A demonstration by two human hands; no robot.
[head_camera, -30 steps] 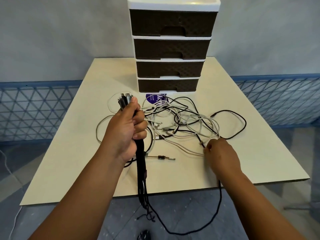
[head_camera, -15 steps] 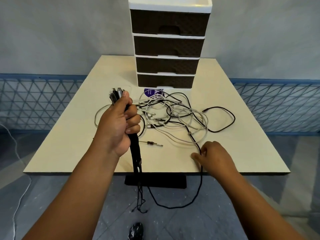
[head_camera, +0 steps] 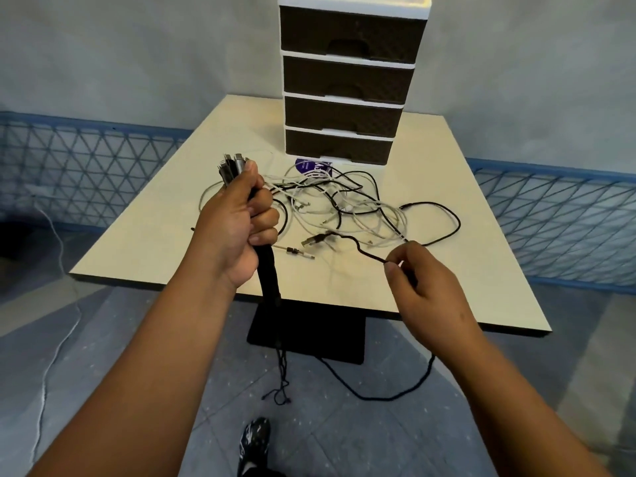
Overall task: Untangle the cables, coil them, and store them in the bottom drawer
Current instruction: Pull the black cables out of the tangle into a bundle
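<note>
Left grip (head_camera: pixel 237 232) clutches bundle (head_camera: pixel 266 270); right grip (head_camera: pixel 418 282) pinches black cable (head_camera: pixel 358 249).

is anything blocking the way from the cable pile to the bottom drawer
Nothing stands between them: the tangled cables lie right in front of the bottom drawer. The drawer itself is closed, though, and both hands are full: left hand grips a bundle, right hand pinches a black cable.

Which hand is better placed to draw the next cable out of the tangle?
Right. The right hand already pinches a black cable leading out of the tangle on the table. The left hand is occupied, gripping the bundle of gathered cables.
</note>
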